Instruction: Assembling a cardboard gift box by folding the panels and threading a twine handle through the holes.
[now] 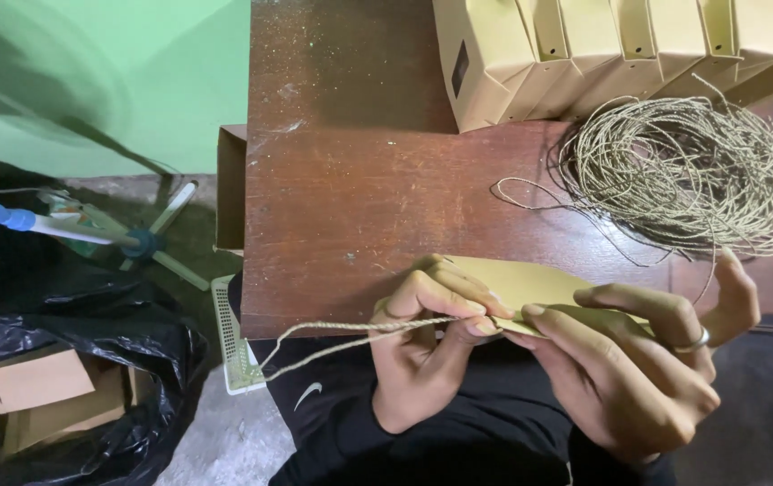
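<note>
A black plastic bag [125, 378] of cardboard scraps lies well left of the left hand [427, 346], which pinches a length of twine [341, 337] against the flat tan paper bag [521, 288]. The right hand [647, 369], touching it, grips that bag's edge. Beyond the right hand, on the table [359, 198], sits a loose twine coil [683, 171] below a row of folded paper bags [620, 49].
</note>
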